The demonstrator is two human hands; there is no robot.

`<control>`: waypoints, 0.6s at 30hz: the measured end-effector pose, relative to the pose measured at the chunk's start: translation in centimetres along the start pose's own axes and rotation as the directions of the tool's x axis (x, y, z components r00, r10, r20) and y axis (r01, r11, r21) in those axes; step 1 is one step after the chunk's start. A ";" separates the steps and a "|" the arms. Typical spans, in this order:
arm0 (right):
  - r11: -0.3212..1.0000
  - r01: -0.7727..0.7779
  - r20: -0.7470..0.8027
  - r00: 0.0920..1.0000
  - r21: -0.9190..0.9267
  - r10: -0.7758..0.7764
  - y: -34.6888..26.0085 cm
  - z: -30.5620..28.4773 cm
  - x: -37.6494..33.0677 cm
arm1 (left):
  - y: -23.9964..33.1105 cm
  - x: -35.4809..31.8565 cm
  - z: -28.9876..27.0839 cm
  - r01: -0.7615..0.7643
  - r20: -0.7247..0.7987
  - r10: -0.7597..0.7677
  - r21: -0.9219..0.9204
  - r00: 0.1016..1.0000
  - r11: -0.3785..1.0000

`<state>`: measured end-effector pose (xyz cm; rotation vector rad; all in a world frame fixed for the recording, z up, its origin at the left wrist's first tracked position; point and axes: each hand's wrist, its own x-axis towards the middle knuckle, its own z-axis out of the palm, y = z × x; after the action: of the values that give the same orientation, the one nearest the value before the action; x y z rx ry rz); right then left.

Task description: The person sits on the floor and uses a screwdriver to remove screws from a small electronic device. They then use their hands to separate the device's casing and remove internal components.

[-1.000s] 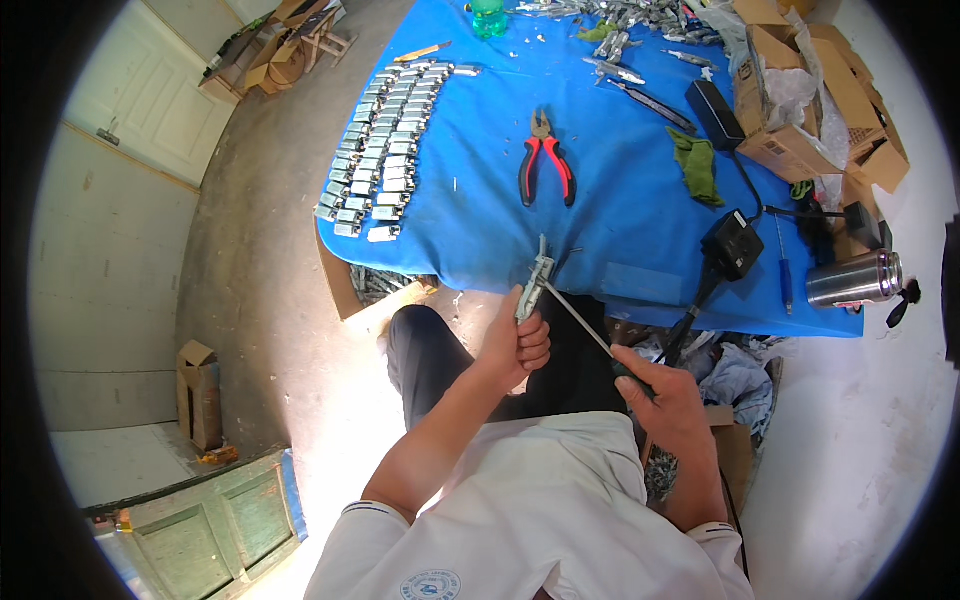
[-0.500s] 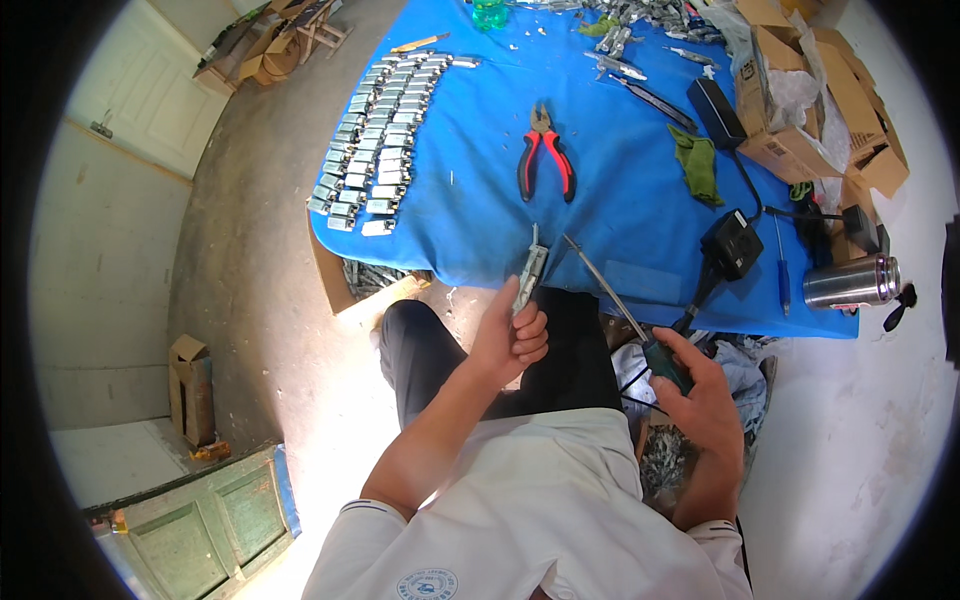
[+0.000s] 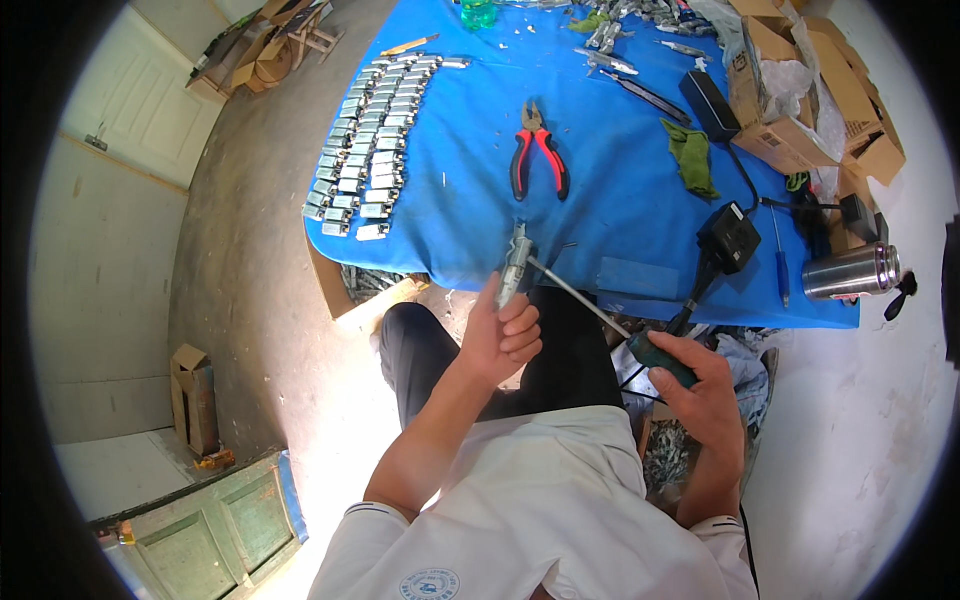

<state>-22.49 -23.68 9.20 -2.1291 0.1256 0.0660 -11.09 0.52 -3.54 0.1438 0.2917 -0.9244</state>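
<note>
A small metal part point(image 3: 516, 262) is being held upright at the centre of the frame, just over the near edge of the blue table point(image 3: 610, 200). The left hand point(image 3: 500, 335) is being kept clamped around the lower end of that part, fingers curled shut on it. A screwdriver point(image 3: 600, 312) is being gripped by its dark green handle in the right hand point(image 3: 705, 390), which is closed on it at the lower right of centre; the long shaft is being angled up and to the left so that its tip is meeting the side of the part.

The step in hand appears to be the driving or loosening of a screw in the part. For this to be done well, the tip should be seated squarely before any turn is made, the shaft should be kept in line with the screw, and the part should be steadied firmly so that it is not twisted out of the grip. A slip of the tip toward the left fingers is the likely hazard.

Rows of similar metal parts point(image 3: 372, 140) are being kept at the upper left of the table, and red-handled pliers point(image 3: 536, 150) are lying just above the centre.
</note>
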 end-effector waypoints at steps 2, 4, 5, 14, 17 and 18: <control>1.000 -0.003 -0.011 1.000 0.008 0.003 -0.2 0.3 0.2 | 0.0 0.0 -0.1 -0.008 0.005 0.008 0.007 1.000 1.000; 1.000 0.010 -0.022 1.000 0.005 -0.010 -0.1 0.5 0.4 | 0.1 0.0 -0.2 -0.024 -0.003 0.025 0.041 1.000 0.999; 1.000 0.025 -0.028 0.999 -0.004 -0.025 0.0 0.6 0.5 | 0.2 -0.1 -0.2 -0.036 -0.007 0.037 0.052 0.999 0.998; 0.971 -0.130 -0.166 0.972 0.202 0.165 1.0 4.7 2.1 | 0.4 -0.6 -0.6 -0.043 -0.075 0.058 0.179 0.995 0.983; 0.921 -0.199 -0.108 0.963 0.336 0.247 3.1 8.4 3.1 | 0.1 -0.4 0.0 -0.030 -0.080 0.049 0.220 0.996 0.975; 0.898 -0.223 -0.088 0.957 0.380 0.275 3.7 9.8 3.4 | -0.2 -0.5 0.5 -0.025 -0.093 0.049 0.244 0.994 0.969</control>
<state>-19.56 -17.59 0.56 -1.7314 0.4610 0.0401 -11.40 0.69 -2.92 0.4201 0.2651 -0.9157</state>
